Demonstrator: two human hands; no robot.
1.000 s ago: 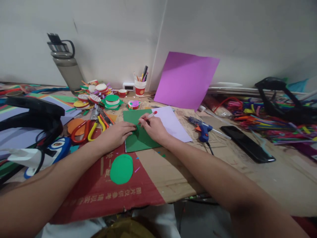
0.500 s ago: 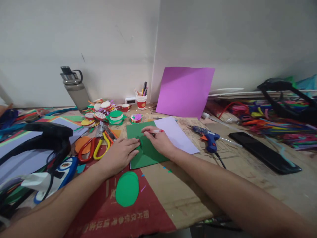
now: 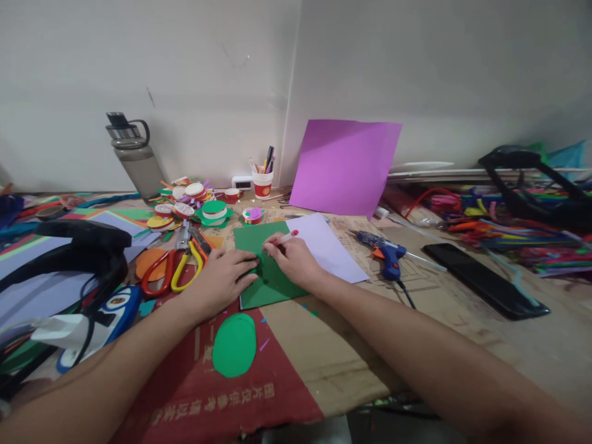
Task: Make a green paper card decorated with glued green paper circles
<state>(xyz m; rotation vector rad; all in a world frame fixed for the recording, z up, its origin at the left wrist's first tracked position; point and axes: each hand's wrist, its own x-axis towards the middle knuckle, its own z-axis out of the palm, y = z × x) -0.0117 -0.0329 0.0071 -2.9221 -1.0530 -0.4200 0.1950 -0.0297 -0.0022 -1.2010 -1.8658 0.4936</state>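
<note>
Your right hand [image 3: 296,262] has its fingers closed around a slim white pen with a red end [image 3: 290,235], over the dark green square paper sheet [image 3: 263,293]. Your left hand [image 3: 224,277] lies on that sheet's left part, fingers slightly apart, fingertips just left of the right fingers. Nearer you than the left fingers lies a bright green oval paper cutout [image 3: 234,346]; right of the right fingers, a pale lilac paper sheet [image 3: 335,256].

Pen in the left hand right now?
No, the right hand holds the pen, while the left hand rests its fingers on the green sheet.
</note>
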